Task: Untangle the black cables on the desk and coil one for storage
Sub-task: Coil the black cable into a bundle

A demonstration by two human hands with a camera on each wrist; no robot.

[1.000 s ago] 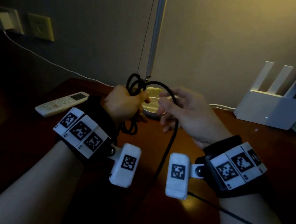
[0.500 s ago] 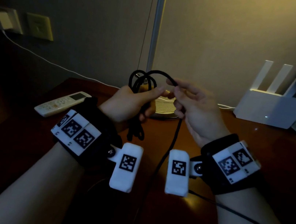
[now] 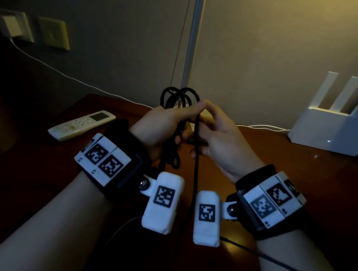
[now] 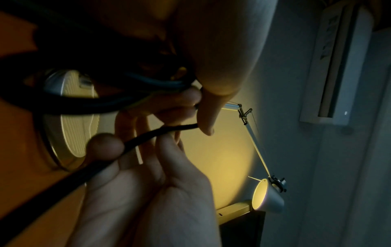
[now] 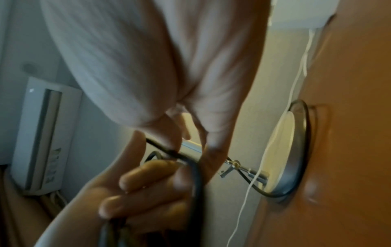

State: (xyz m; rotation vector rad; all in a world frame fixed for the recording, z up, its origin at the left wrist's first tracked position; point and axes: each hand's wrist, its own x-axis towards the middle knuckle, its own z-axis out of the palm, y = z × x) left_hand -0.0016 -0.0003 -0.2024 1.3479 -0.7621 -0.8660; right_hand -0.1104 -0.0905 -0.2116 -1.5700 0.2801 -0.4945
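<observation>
Nearest the viewer, at 6 o'clock, the free run of the black cable (image 3: 194,184) hangs straight down between the two wrist-mounted cameras and passes out of sight toward the lap. A second thin dark lead (image 3: 293,266) trails across the desk (image 3: 306,177) toward 4 o'clock; whether it belongs to the same cable cannot be told.

At the centre, the two hands meet above the desk. The left hand (image 3: 163,126) is clenched around a bundle of finished loops (image 3: 179,98), which stand up above the fist at 12 o'clock and droop below it; holding them upright probably keeps the turns stacked so they do not slip apart. The right hand (image 3: 221,139) pinches the cable between thumb and fingertips, right against the left thumb, where the free run meets the bundle. In the left wrist view the strand runs across the right fingers (image 4: 169,143) to that pinch. It looks like the moment of laying one more turn into the left grip, so the coiling seems partly done, with the hanging length still to gather.

Farther off, a white remote (image 3: 82,124) lies at 10 o'clock, well clear of the hands. Behind the hands stands the round lamp base (image 5: 296,150) with its pole (image 3: 194,33) rising to 12 o'clock. A white router (image 3: 331,132) sits at 2 o'clock against the wall, and a wall socket (image 3: 11,25) with a white cord is at 10 o'clock.
</observation>
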